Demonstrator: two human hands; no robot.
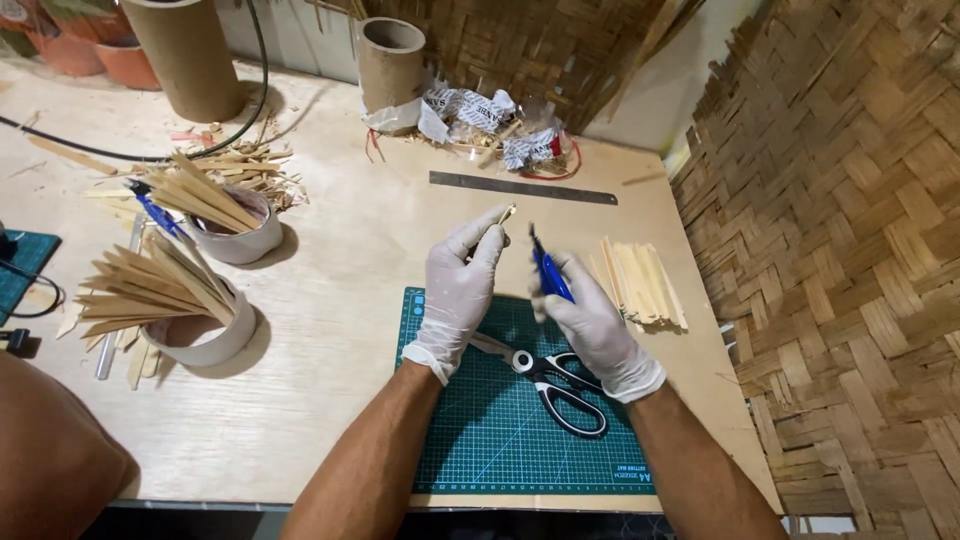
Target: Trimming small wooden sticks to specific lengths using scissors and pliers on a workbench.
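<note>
Two gloved hands, left hand [462, 290] pinching bamboo sliver [506, 214], right hand [590, 315] gripping blue knife [548, 272], scissors [548, 380] below

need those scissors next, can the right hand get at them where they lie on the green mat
Probably yes. The scissors lie open on the cutting mat, just under the right hand, with nothing on top of them. But that hand holds a blue knife, which it would have to put down first.

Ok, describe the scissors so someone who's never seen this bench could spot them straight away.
Find the green cutting mat at the table's near edge. The scissors lie on it between the two gloved hands, blades partly hidden under the left hand. Their black-and-white handles set them apart from the blue knife.
</note>
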